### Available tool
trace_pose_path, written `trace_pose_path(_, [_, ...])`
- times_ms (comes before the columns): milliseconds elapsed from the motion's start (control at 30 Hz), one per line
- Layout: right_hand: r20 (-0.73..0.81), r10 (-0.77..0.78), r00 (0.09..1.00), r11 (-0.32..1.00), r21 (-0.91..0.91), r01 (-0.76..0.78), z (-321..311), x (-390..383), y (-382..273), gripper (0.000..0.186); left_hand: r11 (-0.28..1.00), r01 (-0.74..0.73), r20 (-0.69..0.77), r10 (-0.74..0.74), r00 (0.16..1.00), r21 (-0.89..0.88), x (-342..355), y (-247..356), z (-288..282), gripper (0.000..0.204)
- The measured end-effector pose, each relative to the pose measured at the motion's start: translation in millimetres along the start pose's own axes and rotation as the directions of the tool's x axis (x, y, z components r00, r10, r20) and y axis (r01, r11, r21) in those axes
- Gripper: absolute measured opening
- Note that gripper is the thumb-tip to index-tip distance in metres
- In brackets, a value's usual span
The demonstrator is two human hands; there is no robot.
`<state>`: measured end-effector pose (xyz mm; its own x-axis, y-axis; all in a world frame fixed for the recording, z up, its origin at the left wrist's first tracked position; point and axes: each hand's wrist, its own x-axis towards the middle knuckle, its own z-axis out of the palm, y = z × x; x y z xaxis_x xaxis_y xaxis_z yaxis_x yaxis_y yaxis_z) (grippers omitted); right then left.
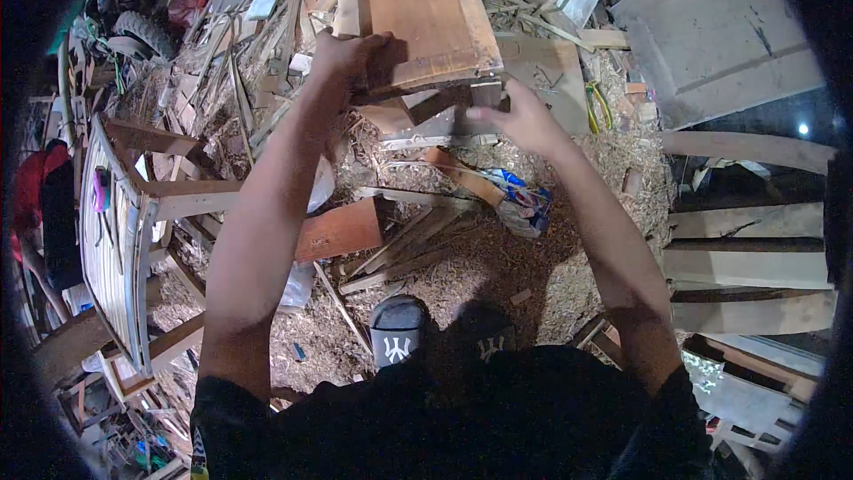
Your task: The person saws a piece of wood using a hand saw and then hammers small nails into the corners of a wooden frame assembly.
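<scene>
A framed wooden panel point(422, 13), like a small cabinet door, is held up at the top middle, its near edge tilted toward me. My left hand point(348, 58) grips its near left corner, with the thumb lying over the frame. By the near right corner is my right hand point(524, 116), thumb stretched out to the left and apart from the fingers. The fingertips reach up beside the corner; whether they touch it I cannot tell. Beneath the panel lie wooden pieces, partly in shadow, and a board point(538, 76).
Sawdust and offcuts cover the ground around my sandals point(397, 333). A reddish-brown board point(339, 229) and a blue plastic packet point(524, 196) lie below my hands. A wooden frame structure point(120, 240) stands left; a large grey panel point(720, 36) and stacked planks point(746, 267) are right.
</scene>
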<state>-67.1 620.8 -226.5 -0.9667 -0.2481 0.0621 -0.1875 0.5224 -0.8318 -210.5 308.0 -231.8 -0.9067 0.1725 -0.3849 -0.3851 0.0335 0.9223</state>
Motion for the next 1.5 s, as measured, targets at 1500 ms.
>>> trace_pose_path(1500, [0.063, 0.199, 0.978, 0.980, -0.015, -0.198, -6.4, -14.6, 44.1, 0.062, 0.981, 0.014, -0.005, -0.014, 1.000, 0.194, -53.6, 31.5, 47.3, 0.041])
